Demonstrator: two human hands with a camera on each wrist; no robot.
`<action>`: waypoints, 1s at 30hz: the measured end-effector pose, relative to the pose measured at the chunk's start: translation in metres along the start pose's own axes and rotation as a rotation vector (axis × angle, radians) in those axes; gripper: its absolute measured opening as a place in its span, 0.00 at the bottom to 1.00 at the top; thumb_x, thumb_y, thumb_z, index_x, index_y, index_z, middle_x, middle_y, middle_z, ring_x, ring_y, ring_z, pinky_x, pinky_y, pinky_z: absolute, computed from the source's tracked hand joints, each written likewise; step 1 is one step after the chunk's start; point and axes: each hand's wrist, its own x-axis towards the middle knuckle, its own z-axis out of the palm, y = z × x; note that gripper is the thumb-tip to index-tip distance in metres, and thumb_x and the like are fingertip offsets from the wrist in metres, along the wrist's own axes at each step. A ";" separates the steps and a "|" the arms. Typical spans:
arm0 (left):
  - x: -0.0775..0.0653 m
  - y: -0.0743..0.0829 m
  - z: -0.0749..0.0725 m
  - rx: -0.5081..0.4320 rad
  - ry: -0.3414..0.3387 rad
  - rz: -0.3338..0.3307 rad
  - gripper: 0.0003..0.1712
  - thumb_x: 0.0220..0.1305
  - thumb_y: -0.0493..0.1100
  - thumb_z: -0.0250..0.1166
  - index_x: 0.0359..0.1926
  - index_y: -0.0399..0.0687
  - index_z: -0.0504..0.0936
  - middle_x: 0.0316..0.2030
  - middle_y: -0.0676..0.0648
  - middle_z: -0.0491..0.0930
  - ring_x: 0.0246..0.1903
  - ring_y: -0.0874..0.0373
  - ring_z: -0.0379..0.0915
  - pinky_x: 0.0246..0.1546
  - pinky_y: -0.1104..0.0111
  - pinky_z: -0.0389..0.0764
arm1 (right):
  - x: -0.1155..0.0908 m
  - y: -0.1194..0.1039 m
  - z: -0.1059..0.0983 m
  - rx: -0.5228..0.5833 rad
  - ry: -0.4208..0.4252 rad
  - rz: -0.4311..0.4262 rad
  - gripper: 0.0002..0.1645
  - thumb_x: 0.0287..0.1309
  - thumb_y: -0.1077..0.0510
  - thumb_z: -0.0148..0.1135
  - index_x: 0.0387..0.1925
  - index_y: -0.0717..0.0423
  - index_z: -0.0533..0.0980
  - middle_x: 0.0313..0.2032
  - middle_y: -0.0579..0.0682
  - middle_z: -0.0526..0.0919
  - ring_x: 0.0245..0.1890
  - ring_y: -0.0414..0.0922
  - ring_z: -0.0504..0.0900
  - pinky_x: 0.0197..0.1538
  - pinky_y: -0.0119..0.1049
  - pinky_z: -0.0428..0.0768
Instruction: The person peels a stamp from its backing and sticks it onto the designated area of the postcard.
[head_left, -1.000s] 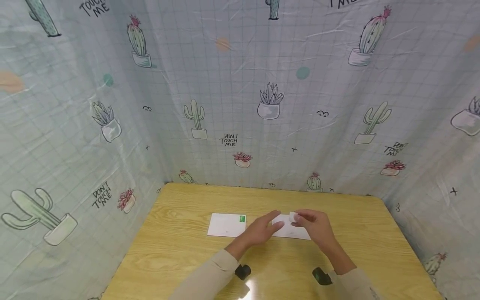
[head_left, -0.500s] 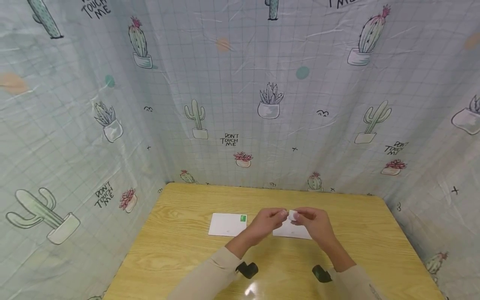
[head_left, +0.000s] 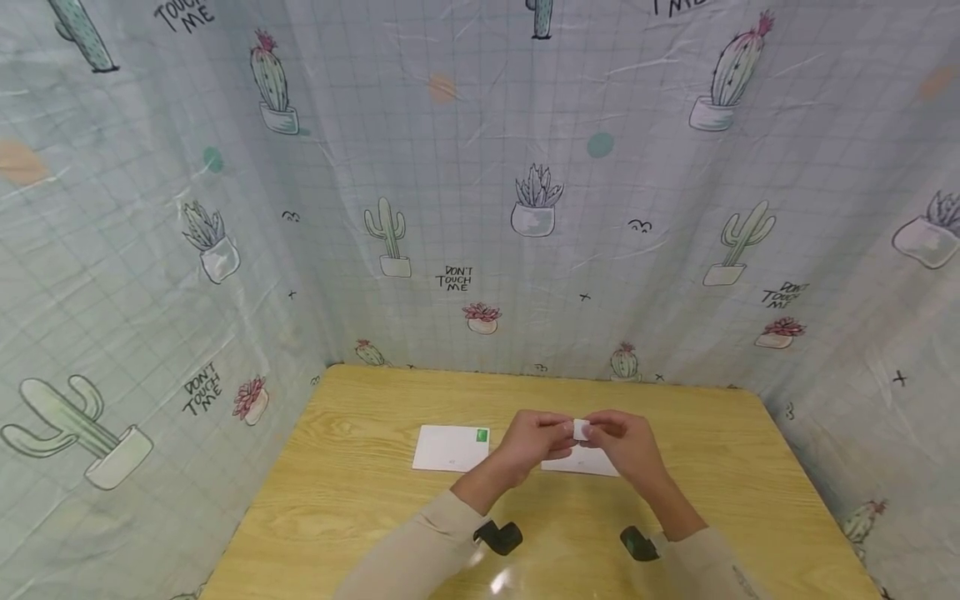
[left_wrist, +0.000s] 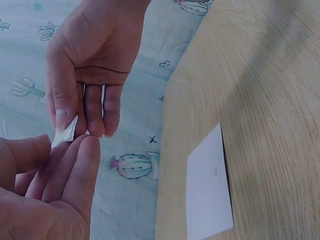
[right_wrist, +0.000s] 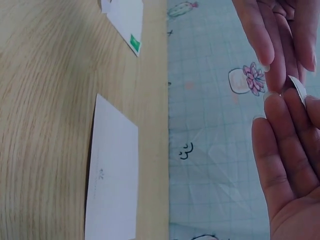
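A stamp (head_left: 581, 430), small and with its white side showing, is held up between both hands over the table. My right hand (head_left: 628, 442) pinches it with the thumb on its face. From the other side, my left hand (head_left: 532, 442) has thumb and fingertips closed at its near edge. One side of the stamp (left_wrist: 66, 132) looks notched in the left wrist view. Below the hands lies a white envelope (head_left: 581, 463), partly covered by them in the head view. To its left, another white envelope (head_left: 448, 448) bears a green stamp (head_left: 482, 435) in its upper right corner.
Both envelopes lie flat on a wood-grain table (head_left: 360, 500). A cactus-print curtain (head_left: 480, 208) surrounds the back and sides. A dark wrist camera (head_left: 498, 537) sits by the left cuff, with another (head_left: 639, 543) near the right one.
My left hand has come up to the right, its spread fingers closing at the stamp's edge. My right hand has stayed nearly in place, pinching the stamp.
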 end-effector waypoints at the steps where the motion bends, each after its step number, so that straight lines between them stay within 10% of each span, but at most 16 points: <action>1: 0.000 0.000 0.000 0.002 0.004 0.000 0.18 0.76 0.43 0.63 0.59 0.38 0.85 0.54 0.41 0.88 0.52 0.53 0.89 0.51 0.62 0.88 | 0.000 -0.001 0.001 -0.012 0.002 -0.006 0.11 0.71 0.61 0.65 0.50 0.63 0.84 0.43 0.59 0.91 0.40 0.43 0.92 0.51 0.37 0.89; 14: 0.001 0.002 0.001 0.017 0.069 -0.004 0.12 0.73 0.40 0.67 0.50 0.38 0.90 0.43 0.43 0.91 0.40 0.57 0.91 0.44 0.64 0.90 | -0.004 0.002 0.011 -0.101 0.074 -0.084 0.08 0.65 0.62 0.71 0.45 0.60 0.85 0.37 0.55 0.91 0.36 0.35 0.88 0.43 0.25 0.84; 23: 0.000 0.004 0.001 0.017 0.076 -0.015 0.12 0.73 0.40 0.65 0.48 0.37 0.89 0.41 0.43 0.91 0.38 0.57 0.91 0.43 0.64 0.90 | -0.006 0.008 0.016 -0.342 0.202 -0.645 0.12 0.49 0.72 0.78 0.32 0.55 0.87 0.30 0.44 0.85 0.29 0.36 0.78 0.34 0.26 0.81; 30: 0.000 0.004 -0.003 -0.057 0.051 -0.038 0.14 0.71 0.36 0.67 0.53 0.31 0.86 0.43 0.39 0.90 0.39 0.53 0.91 0.45 0.63 0.90 | -0.006 0.011 0.016 -0.349 0.174 -0.734 0.14 0.47 0.75 0.77 0.31 0.56 0.87 0.30 0.43 0.86 0.29 0.33 0.78 0.36 0.18 0.76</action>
